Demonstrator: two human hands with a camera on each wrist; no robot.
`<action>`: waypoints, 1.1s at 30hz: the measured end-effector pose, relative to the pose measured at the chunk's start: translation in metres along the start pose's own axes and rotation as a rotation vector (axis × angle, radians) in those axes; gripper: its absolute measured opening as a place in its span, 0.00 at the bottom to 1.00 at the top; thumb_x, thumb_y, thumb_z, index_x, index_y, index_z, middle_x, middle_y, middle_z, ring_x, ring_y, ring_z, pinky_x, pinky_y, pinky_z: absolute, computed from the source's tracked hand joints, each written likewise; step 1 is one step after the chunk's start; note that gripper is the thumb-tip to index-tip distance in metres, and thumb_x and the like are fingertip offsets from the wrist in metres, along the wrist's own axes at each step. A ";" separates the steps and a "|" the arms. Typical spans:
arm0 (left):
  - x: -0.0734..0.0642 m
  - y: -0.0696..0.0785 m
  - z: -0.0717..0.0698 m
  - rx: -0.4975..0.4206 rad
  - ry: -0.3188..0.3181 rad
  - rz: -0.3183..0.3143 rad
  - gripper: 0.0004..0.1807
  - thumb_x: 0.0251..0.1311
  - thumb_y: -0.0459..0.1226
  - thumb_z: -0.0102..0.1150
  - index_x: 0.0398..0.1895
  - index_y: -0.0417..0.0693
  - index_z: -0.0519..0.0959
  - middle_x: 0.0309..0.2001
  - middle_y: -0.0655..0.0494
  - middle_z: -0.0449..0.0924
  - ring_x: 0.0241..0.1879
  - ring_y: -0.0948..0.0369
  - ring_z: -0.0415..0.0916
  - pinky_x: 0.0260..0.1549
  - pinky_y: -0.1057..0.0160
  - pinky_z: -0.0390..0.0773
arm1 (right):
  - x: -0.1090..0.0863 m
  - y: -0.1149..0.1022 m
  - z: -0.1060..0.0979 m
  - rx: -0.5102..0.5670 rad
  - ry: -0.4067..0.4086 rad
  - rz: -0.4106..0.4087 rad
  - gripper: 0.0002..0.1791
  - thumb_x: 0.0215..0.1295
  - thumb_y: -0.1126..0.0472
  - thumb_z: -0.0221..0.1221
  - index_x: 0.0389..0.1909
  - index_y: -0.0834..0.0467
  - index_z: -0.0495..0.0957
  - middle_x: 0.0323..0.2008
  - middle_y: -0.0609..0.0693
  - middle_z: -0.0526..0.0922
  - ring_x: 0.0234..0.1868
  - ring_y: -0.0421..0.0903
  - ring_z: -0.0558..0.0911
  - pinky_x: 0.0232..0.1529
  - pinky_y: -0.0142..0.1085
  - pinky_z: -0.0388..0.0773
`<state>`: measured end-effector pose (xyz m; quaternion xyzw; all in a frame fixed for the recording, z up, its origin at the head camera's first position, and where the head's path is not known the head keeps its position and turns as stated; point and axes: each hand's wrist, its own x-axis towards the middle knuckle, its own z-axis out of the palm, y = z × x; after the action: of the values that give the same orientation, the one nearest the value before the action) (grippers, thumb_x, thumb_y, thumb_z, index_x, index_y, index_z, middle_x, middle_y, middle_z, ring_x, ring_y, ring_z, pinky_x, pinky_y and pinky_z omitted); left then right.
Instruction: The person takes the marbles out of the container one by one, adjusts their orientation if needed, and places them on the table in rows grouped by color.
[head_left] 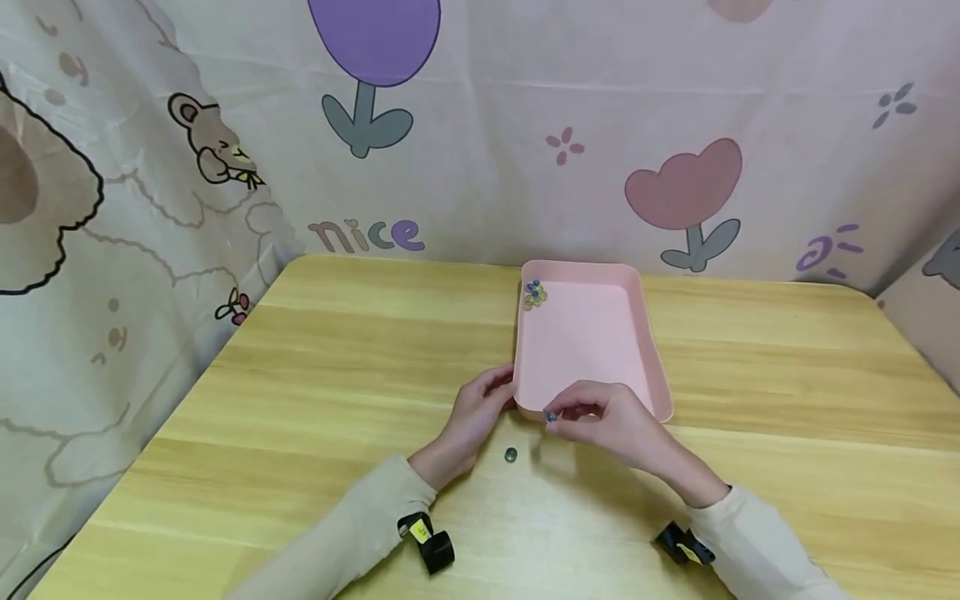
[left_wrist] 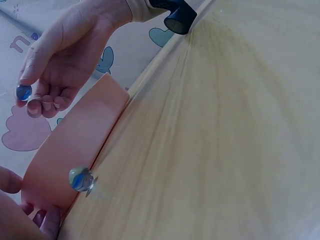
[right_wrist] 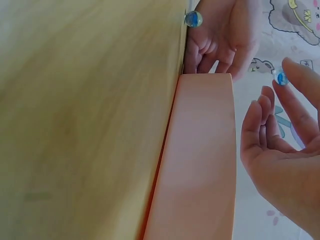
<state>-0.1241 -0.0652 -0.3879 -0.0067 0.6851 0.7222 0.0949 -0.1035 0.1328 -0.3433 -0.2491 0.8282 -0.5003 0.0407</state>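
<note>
A shallow pink tray (head_left: 592,333) lies on the wooden table. My left hand (head_left: 476,412) holds the tray's near left corner, its thumb by the rim and its fingers low against the wall. Over the tray's near edge, my right hand (head_left: 611,417) pinches a clear glass marble with blue inside (right_wrist: 281,77) between thumb and index finger; the other fingers curl loosely. Another marble (head_left: 511,455), clear with a blue swirl in the left wrist view, rests on the table just in front of the tray, apart from both hands. Several blue and yellow marbles (head_left: 535,295) cluster in the tray's far left corner.
Bare wooden table (head_left: 360,350) extends on both sides of the tray. A printed cloth (head_left: 495,183) hangs along the table's back and left edges. Each sleeve carries a black wrist camera, the left one (head_left: 431,542) close above the table.
</note>
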 end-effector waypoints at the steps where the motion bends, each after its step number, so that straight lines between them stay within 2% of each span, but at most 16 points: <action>1: 0.000 0.000 0.000 0.001 -0.001 0.000 0.21 0.69 0.33 0.50 0.63 0.33 0.69 0.59 0.42 0.73 0.56 0.51 0.72 0.55 0.60 0.75 | 0.000 -0.001 0.000 -0.005 -0.003 0.001 0.05 0.56 0.64 0.69 0.34 0.58 0.85 0.31 0.42 0.83 0.33 0.40 0.79 0.35 0.31 0.79; 9: -0.001 0.001 0.002 -0.013 0.007 -0.012 0.21 0.69 0.32 0.51 0.63 0.33 0.69 0.58 0.42 0.73 0.55 0.51 0.72 0.55 0.61 0.75 | -0.006 -0.006 0.001 0.011 -0.039 0.001 0.08 0.59 0.62 0.67 0.37 0.62 0.84 0.31 0.44 0.82 0.34 0.41 0.79 0.36 0.32 0.80; 16: 0.001 0.000 0.002 -0.021 0.007 -0.005 0.22 0.69 0.32 0.51 0.64 0.33 0.69 0.58 0.42 0.72 0.55 0.52 0.72 0.54 0.60 0.76 | -0.012 -0.004 0.003 -0.030 -0.009 -0.039 0.07 0.57 0.64 0.68 0.37 0.61 0.85 0.28 0.41 0.80 0.31 0.39 0.78 0.33 0.30 0.78; 21: 0.001 0.001 0.002 -0.027 0.008 -0.008 0.22 0.69 0.32 0.51 0.64 0.33 0.69 0.59 0.41 0.72 0.56 0.51 0.72 0.55 0.60 0.75 | -0.016 -0.006 0.003 0.030 -0.008 0.016 0.09 0.57 0.63 0.68 0.38 0.62 0.85 0.28 0.44 0.80 0.31 0.40 0.78 0.32 0.30 0.78; 27: 0.002 0.001 0.002 -0.025 0.008 -0.004 0.22 0.69 0.33 0.51 0.64 0.33 0.69 0.58 0.42 0.73 0.55 0.52 0.72 0.54 0.60 0.76 | -0.025 -0.008 0.005 0.114 -0.115 0.138 0.10 0.61 0.62 0.64 0.39 0.64 0.82 0.30 0.48 0.78 0.32 0.41 0.75 0.32 0.29 0.75; 33: 0.002 0.000 0.001 -0.029 0.004 -0.009 0.21 0.70 0.32 0.50 0.64 0.33 0.69 0.58 0.42 0.73 0.55 0.52 0.72 0.54 0.60 0.75 | -0.032 0.001 0.013 0.085 -0.205 0.131 0.07 0.61 0.64 0.62 0.38 0.63 0.81 0.28 0.46 0.75 0.31 0.39 0.73 0.29 0.28 0.72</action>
<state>-0.1255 -0.0641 -0.3877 -0.0125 0.6746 0.7317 0.0967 -0.0719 0.1372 -0.3564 -0.2423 0.8122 -0.5033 0.1682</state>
